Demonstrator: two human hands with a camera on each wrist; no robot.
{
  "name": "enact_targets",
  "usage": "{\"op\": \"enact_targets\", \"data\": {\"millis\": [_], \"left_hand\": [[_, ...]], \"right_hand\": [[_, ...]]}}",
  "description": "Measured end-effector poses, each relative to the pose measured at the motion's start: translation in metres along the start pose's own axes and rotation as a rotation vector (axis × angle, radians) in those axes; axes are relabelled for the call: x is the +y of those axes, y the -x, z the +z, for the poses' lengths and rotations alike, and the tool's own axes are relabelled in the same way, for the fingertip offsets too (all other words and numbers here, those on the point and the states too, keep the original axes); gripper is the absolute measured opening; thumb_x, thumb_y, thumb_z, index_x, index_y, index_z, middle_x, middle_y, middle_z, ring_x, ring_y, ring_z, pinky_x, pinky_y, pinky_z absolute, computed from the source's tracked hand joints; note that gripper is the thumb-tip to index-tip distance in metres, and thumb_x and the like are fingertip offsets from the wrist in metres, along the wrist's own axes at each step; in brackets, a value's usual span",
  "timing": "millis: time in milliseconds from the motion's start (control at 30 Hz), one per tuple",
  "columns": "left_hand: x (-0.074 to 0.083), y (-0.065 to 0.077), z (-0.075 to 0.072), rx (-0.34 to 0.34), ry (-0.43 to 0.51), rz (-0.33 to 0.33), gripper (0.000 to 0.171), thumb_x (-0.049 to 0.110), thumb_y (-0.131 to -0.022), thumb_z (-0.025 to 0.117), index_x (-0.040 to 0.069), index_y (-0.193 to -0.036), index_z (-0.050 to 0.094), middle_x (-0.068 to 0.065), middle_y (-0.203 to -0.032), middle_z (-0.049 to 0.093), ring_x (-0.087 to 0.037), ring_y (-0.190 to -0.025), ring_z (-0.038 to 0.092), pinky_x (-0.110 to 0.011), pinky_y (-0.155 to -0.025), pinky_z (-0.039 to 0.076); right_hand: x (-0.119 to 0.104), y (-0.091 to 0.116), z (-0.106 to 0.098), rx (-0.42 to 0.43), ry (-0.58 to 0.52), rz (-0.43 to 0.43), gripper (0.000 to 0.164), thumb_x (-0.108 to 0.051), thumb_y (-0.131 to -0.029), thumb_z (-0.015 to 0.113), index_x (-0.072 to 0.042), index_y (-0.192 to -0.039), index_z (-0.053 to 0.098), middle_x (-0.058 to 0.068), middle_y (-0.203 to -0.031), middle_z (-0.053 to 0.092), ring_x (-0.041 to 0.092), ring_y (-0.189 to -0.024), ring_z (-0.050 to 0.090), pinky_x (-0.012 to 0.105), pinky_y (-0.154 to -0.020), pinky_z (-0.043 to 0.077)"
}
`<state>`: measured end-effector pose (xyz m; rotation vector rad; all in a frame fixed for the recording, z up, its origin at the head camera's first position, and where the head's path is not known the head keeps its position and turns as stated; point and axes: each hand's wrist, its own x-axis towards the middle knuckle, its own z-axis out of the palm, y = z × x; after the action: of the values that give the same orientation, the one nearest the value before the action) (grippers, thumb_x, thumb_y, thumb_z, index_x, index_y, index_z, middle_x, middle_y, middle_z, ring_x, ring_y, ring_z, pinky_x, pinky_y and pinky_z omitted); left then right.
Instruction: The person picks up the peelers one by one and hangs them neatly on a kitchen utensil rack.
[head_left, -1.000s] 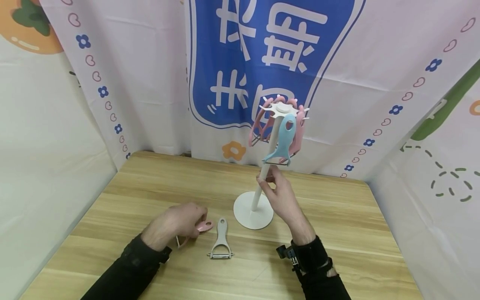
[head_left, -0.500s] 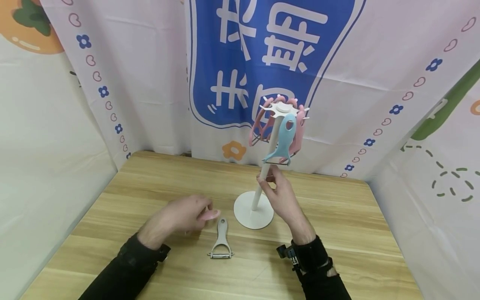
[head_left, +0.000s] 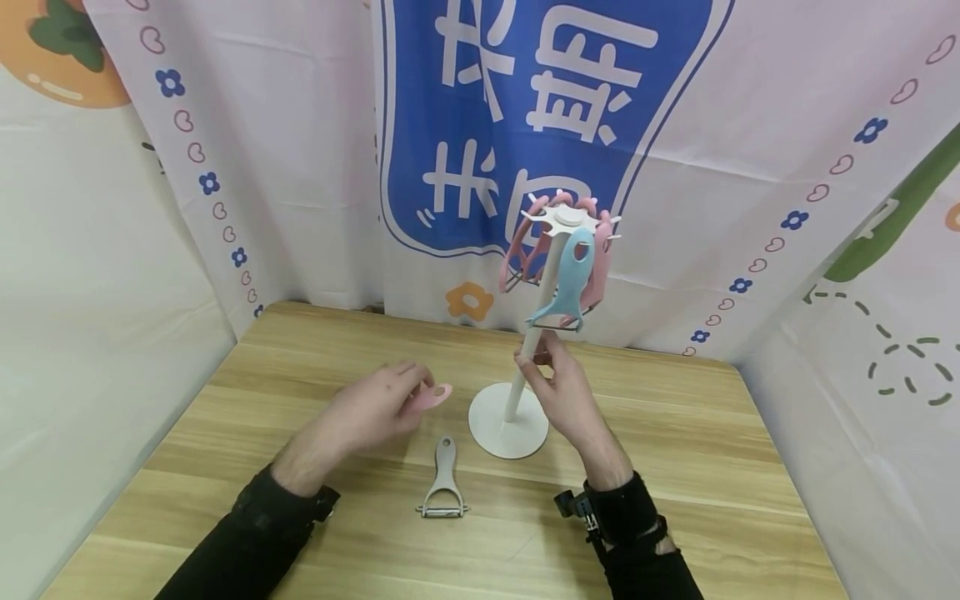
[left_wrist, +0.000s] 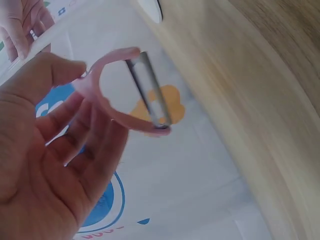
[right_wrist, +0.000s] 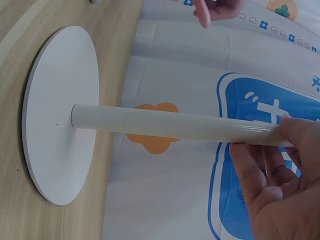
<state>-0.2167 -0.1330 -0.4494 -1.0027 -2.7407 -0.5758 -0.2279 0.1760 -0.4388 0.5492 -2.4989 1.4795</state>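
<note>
My left hand pinches a pink peeler by its handle, held above the table left of the stand. In the left wrist view that peeler's metal blade and forked head face away from the palm. My right hand grips the white post of a stand partway up, thumb on one side and fingers on the other. A light blue peeler and several pink peelers hang from the hooks of its top. A grey peeler lies on the table between my hands.
The stand's round white base sits on the wooden table. Printed cloth hangs along the table's back edge, with more white cloth at both sides.
My left hand has lifted the pink peeler off the table and carried it up and right toward the stand. The right hand keeps its grip on the post.
</note>
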Motion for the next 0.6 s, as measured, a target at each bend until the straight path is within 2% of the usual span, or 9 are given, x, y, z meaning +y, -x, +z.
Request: {"op": "enact_targets", "data": {"millis": [333,467,600], "left_hand": [[0.002,-0.006,-0.007,0.084,0.020,-0.034,0.038,0.027,-0.087,0.081,0.017,-0.120,0.066,0.005,-0.103,0.065,-0.010,-0.086,0.062,-0.028,-0.074,0.057],[0.003,-0.006,-0.009,0.107,0.047,-0.065,0.047,0.025,-0.086,0.081,0.016,-0.129,0.063,0.005,-0.107,0.063,-0.009,-0.090,0.061,-0.028,-0.075,0.057],[0.005,-0.005,-0.012,0.161,0.080,-0.068,0.052,0.021,-0.085,0.080,0.015,-0.133,0.061,0.005,-0.109,0.062,-0.009,-0.092,0.060,-0.026,-0.076,0.057]], "right_hand": [[0.000,0.000,0.000,0.001,0.000,-0.001,0.029,-0.029,-0.106,0.057,-0.020,-0.134,0.053,0.009,-0.123,0.065,0.024,-0.110,0.065,0.045,-0.085,0.061],[0.000,0.000,0.000,0.000,0.001,0.002,0.030,-0.030,-0.106,0.057,-0.020,-0.134,0.053,0.007,-0.122,0.065,0.023,-0.111,0.065,0.045,-0.085,0.061],[0.000,0.000,0.000,0.000,-0.001,0.005,0.029,-0.030,-0.106,0.057,-0.021,-0.133,0.053,0.005,-0.121,0.065,0.022,-0.110,0.065,0.044,-0.085,0.061]]}}
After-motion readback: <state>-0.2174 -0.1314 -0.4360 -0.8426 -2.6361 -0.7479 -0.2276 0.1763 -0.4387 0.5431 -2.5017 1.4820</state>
